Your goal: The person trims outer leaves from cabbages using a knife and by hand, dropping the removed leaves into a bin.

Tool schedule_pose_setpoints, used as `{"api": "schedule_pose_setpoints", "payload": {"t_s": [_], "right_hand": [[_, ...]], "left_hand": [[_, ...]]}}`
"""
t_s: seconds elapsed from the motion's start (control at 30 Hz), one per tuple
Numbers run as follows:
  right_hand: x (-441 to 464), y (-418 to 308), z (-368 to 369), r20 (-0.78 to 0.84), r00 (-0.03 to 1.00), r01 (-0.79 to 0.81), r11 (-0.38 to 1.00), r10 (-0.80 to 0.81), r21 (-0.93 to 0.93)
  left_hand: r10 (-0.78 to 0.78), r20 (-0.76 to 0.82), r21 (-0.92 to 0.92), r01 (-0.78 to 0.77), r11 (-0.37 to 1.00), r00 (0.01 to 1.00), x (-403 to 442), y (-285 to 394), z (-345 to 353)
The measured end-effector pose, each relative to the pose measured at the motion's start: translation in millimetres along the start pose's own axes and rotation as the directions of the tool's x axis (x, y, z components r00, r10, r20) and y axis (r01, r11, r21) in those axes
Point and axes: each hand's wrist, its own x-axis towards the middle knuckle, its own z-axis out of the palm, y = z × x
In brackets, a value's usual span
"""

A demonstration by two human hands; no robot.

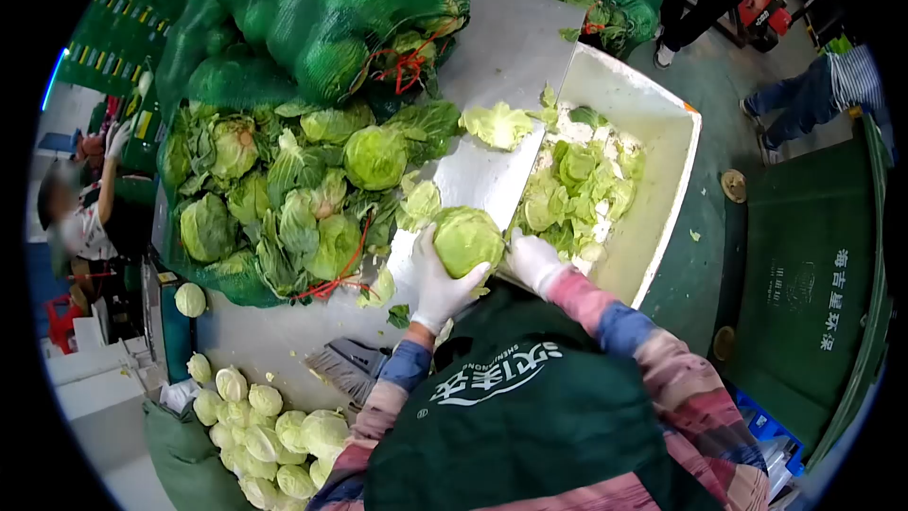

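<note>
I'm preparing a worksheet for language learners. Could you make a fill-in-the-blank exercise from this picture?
1. The person's gloved left hand holds a round green ____.
2. The person's right hand wears a glove coloured ____.
3. Thin string at the mouth of a large green mesh sack is coloured ____.
4. The cloth apron with white lettering is coloured dark ____.

Missing words: cabbage; white; red; green.

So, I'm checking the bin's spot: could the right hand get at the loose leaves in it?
Probably yes: the right hand is beside the bin, whose open top leaves the loose leaves uncovered, and the cabbage in the left hand isn't between them. Whether the right hand is free is unclear.
</note>
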Motion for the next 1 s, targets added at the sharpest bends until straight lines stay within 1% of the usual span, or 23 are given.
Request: {"api": "schedule_pose_setpoints", "payload": {"t_s": [0.07, 0.1, 0.17, 0.2, 0.23, 0.27, 0.3, 0.33, 0.37, 0.4, 0.43, 0.5, 0.53, 0.57, 0.63, 0.67, 0.7, 0.77, 0.8, 0.83, 0.9, 0.97, 1.0], "right_hand": [[17.4, 11.8, 24.1, -0.008, 1.0, -0.031, 0.999, 0.03, -0.022], [19.1, 9.5, 24.8, -0.007, 1.0, -0.027, 0.999, 0.027, -0.047], [2.3, -1.9, 18.9, 0.012, 0.998, -0.06, 0.996, 0.061, -0.059], [-1.5, -1.7, 17.3, -0.001, 1.0, -0.004, 0.999, 0.004, 0.047], [-5.1, 0.1, 17.3, -0.016, 0.999, 0.054, 0.987, -0.052, 0.152], [7.2, 16.1, 39.7, -0.081, 0.986, 0.165, 0.936, -0.147, 0.312], [2.3, 10.8, 35.7, -0.075, 0.985, 0.169, 0.935, -0.153, 0.312], [-5.9, -1.3, 24.4, -0.07, 0.979, 0.206, 0.939, -0.194, 0.277], [-8.6, -11.1, 18.7, -0.067, 0.969, 0.245, 0.939, -0.236, 0.242], [-9.3, -17.2, 24.4, -0.113, 0.962, 0.269, 0.928, -0.248, 0.258], [-13.1, -24.9, 18.9, -0.116, 0.96, 0.276, 0.925, -0.253, 0.262], [-24.8, -36.2, 1.6, -0.196, 0.961, 0.237, 0.947, -0.195, 0.219], [-27.2, -35.1, -7.6, -0.261, 0.948, 0.248, 0.935, -0.181, 0.253], [-30.4, -34.7, -20.7, -0.238, 0.964, 0.181, 0.947, -0.118, 0.263], [-9.9, 0.7, -19.6, -0.306, 0.951, 0.143, 0.952, -0.055, 0.272], [7.1, 30.8, -20.2, -0.271, 0.962, 0.097, 0.865, 0.045, 0.492], [22.6, 61.3, -20.9, -0.214, 0.967, 0.049, 0.727, 0.136, 0.685], [35.9, 98.3, -17.7, -0.381, 0.87, -0.097, 0.866, 0.313, 0.49], [16.2, 77.4, -35.1, -0.422, 0.866, -0.11, 0.926, 0.267, 0.36], [4.5, 56.4, -40.2, -0.478, 0.856, -0.049, 0.952, 0.196, 0.301], [-1.9, 34.3, -27.4, -0.399, 0.917, 0.102, 0.97, -0.006, 0.221], [-12.0, 7.9, -18.0, -0.313, 0.933, 0.213, 0.973, -0.175, 0.092], [-15.4, -3.7, -15.1, -0.298, 0.94, 0.198, 0.977, -0.167, 0.079]], "left_hand": [[0.121, 0.009, 0.123, -0.122, 0.985, 0.993, -4.7, 10.8, 3.9], [0.067, -0.029, 0.035, -0.066, 0.997, 0.997, -11.4, 4.3, 7.6], [-0.017, 0.003, -0.166, 0.017, 0.986, 1.0, -21.9, -11.7, 4.7], [-0.015, -0.007, -0.163, 0.014, 0.986, 1.0, -22.1, -13.6, -4.8], [-0.059, 0.046, -0.136, 0.064, 0.989, 0.997, -24.0, -12.7, -18.2], [-0.107, 0.1, -0.106, 0.118, 0.987, 0.989, -27.2, -8.6, -27.5], [-0.114, 0.094, -0.104, 0.123, 0.987, 0.989, -25.9, 7.4, -35.5], [-0.439, 0.172, -0.444, 0.467, 0.765, 0.882, -19.6, 29.5, -45.1], [-0.532, 0.184, -0.624, 0.517, 0.586, 0.826, -18.2, 15.4, -37.6], [-0.619, 0.194, -0.776, 0.505, 0.378, 0.761, -16.6, 1.5, -30.2], [-0.619, 0.187, -0.774, 0.502, 0.385, 0.763, -14.6, -3.9, -26.8], [-0.648, 0.142, -0.791, 0.48, 0.381, 0.748, -6.2, -7.3, -15.7], [-0.662, 0.195, -0.824, 0.487, 0.289, 0.724, -1.4, 4.6, -15.8], [-0.662, 0.202, -0.823, 0.491, 0.285, 0.722, 1.5, 2.8, -11.0], [-0.611, 0.273, -0.867, 0.465, 0.179, 0.743, 8.4, -9.8, 5.9], [-0.604, 0.269, -0.876, 0.451, 0.17, 0.75, 9.4, -18.2, 15.2], [-0.601, 0.276, -0.877, 0.452, 0.162, 0.75, 10.3, -17.3, 17.2], [-0.584, 0.276, -0.859, 0.468, 0.205, 0.763, 11.3, -15.7, 16.2], [-0.586, 0.28, -0.859, 0.471, 0.2, 0.76, 12.9, -12.6, 15.9], [-0.59, 0.269, -0.848, 0.478, 0.23, 0.761, 15.0, -8.3, 15.0], [-0.594, 0.264, -0.834, 0.489, 0.256, 0.76, 14.6, -3.8, 17.0], [-0.618, 0.21, -0.834, 0.469, 0.291, 0.758, 14.3, -0.7, 21.7], [-0.619, 0.212, -0.832, 0.472, 0.292, 0.756, 13.6, -1.6, 23.1]]}}
